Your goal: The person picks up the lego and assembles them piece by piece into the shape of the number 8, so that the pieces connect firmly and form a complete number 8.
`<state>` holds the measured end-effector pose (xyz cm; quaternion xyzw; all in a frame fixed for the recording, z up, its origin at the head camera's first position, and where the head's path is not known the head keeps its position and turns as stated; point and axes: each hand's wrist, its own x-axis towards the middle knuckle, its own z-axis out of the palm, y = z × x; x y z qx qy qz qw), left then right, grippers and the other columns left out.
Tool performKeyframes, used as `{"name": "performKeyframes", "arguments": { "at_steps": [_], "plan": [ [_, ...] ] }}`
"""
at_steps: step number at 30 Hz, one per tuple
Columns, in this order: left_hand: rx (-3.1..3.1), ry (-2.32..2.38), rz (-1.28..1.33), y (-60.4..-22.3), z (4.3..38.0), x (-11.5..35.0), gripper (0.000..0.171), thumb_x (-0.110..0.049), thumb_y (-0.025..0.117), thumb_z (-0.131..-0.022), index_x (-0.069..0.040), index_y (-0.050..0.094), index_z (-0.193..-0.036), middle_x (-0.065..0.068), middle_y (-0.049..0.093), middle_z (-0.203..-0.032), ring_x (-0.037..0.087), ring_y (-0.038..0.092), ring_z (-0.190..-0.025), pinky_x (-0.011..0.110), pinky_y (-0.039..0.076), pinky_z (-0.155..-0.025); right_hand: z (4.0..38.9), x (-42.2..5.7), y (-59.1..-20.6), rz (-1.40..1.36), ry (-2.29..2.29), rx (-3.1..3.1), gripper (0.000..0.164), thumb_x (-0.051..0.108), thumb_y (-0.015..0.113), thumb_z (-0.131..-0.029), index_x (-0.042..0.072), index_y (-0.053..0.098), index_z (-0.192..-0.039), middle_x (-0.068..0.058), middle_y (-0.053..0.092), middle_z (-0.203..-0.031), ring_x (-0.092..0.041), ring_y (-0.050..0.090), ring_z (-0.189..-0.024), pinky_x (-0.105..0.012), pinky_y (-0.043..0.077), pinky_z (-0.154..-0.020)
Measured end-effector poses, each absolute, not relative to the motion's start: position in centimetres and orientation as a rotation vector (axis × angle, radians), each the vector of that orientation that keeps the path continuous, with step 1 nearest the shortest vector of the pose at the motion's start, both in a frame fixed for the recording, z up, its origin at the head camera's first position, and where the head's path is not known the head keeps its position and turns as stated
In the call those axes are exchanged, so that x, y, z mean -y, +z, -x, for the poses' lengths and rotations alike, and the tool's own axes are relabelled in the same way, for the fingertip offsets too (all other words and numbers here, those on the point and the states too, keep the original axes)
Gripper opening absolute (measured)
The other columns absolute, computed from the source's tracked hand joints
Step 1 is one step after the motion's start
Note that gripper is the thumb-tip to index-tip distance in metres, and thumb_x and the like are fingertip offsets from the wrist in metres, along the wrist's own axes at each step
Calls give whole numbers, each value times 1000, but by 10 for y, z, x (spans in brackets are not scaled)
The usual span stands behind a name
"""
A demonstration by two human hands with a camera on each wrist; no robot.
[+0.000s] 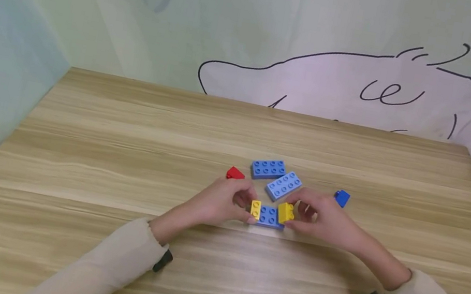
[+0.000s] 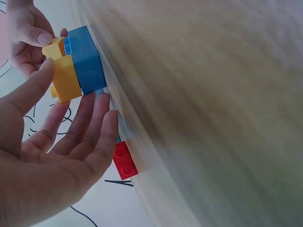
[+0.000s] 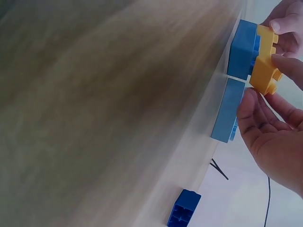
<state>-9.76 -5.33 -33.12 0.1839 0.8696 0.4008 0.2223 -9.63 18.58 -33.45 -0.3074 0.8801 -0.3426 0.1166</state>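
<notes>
A blue eight-stud toy brick (image 1: 269,217) lies on the table with a yellow two-stud brick (image 1: 255,209) seated on its left end. My left hand (image 1: 223,201) pinches that yellow brick between thumb and fingers, its other fingers spread beside the blue one in the left wrist view. Over the right end of the blue brick, my right hand (image 1: 322,219) holds a second yellow brick (image 1: 286,213) by thumb and fingertips. This one is tilted; in the right wrist view the yellow brick (image 3: 263,75) does not sit flat on the blue studs.
Behind the hands lie a blue brick (image 1: 268,169) and a lighter blue brick (image 1: 284,185), almost touching. A small red brick (image 1: 235,173) is beyond the left hand, and a dark blue brick (image 1: 342,198) beyond the right. The wooden table (image 1: 123,138) meets a printed wall.
</notes>
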Motion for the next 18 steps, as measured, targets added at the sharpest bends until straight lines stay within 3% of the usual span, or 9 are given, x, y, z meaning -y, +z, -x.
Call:
{"name": "performKeyframes", "arguments": {
  "at_steps": [18],
  "plan": [
    [-2410,1099,-519,-331,98,53,27,-14,77,-74,-12,60,-95,-1,60,-91,15,56,-87,25,48,-77,94,-183,-335,851,-989,-2530,37,17,74,-77,7,60,-110,5,61,-93,-12,57,-81,-27,51,-72]
  ]
}}
